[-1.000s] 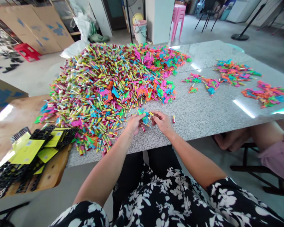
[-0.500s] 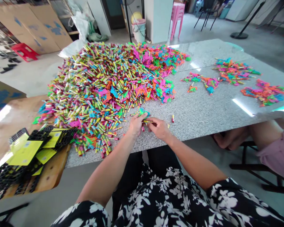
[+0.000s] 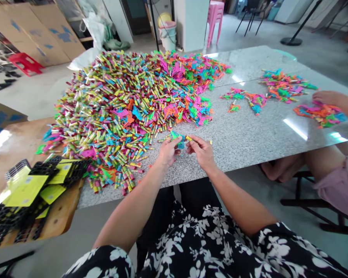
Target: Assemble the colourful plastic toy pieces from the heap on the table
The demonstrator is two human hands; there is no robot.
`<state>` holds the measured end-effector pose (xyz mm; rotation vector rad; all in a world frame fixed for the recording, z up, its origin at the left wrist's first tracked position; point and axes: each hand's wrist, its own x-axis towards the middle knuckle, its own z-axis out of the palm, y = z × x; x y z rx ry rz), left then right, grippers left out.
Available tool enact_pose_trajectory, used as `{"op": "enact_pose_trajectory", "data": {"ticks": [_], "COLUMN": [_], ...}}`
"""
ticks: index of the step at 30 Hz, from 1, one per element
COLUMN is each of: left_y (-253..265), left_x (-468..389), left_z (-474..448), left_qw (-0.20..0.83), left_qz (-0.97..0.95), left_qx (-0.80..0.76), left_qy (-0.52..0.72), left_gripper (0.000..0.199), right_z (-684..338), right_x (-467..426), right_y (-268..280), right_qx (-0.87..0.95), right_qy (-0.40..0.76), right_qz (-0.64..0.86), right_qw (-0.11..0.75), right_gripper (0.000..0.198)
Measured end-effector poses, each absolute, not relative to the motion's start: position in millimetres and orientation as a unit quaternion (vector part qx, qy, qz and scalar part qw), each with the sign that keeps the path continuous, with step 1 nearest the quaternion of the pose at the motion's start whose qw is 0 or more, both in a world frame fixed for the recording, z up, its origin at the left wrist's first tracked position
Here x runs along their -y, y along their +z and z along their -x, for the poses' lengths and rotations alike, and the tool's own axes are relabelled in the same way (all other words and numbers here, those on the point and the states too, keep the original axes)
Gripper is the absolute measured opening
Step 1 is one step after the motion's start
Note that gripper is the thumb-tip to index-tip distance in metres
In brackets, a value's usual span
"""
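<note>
My left hand (image 3: 169,150) is closed on blue and green plastic pieces (image 3: 179,139), pistol-like in outline, above the speckled stone table's front part. Facing it, my right hand (image 3: 201,151) pinches a small yellow tube (image 3: 189,138), its end close to the blue piece. Whether the two touch I cannot tell. Just left of my hands spreads a big heap of small coloured tubes (image 3: 104,104), mostly yellow, pink and dark red. Pink, orange, green and blue plastic pieces (image 3: 197,69) lie along the heap's right side.
Smaller piles of tubes with coloured pieces (image 3: 284,85) lie on the right of the stone table (image 3: 237,150). A co-worker's hand (image 3: 329,98) reaches over one pile. Black plastic racks with yellow cards (image 3: 29,189) sit on a wooden table (image 3: 64,216) at left.
My right hand has turned and moved slightly away from my left, with the tube now at its fingertips. The blue piece shows more. A co-worker's hand has come in at right.
</note>
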<state>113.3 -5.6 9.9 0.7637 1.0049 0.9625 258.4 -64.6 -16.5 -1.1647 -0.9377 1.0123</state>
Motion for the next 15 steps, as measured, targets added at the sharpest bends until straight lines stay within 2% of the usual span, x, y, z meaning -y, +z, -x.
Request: {"op": "enact_pose_trajectory", "data": {"ticks": [9,12,15], "left_y": [-3.1,-11.8,-13.2], "left_x": [12.0,6.9,-21.4], "left_z": [-115.2,-117.8,-115.2], "left_qw": [0.687,0.660,0.545], "left_qz": [-0.329,-0.387,-0.530], "left_qx": [-0.486,-0.527,-0.570], "left_qy": [0.429,0.371,0.312], "left_gripper": [0.040,0.039,0.033], "right_z": [-261.0,-273.2,-309.1], "right_x": [76.2,73.8,57.9], "right_y": [-24.8,-32.5,-38.1], "right_qx": [0.442,0.450,0.394], "right_qy": [0.472,0.488,0.460], "right_qz": [0.508,0.525,0.583], "right_qw": [0.569,0.534,0.541], "right_gripper": [0.045,0.043,0.037]}}
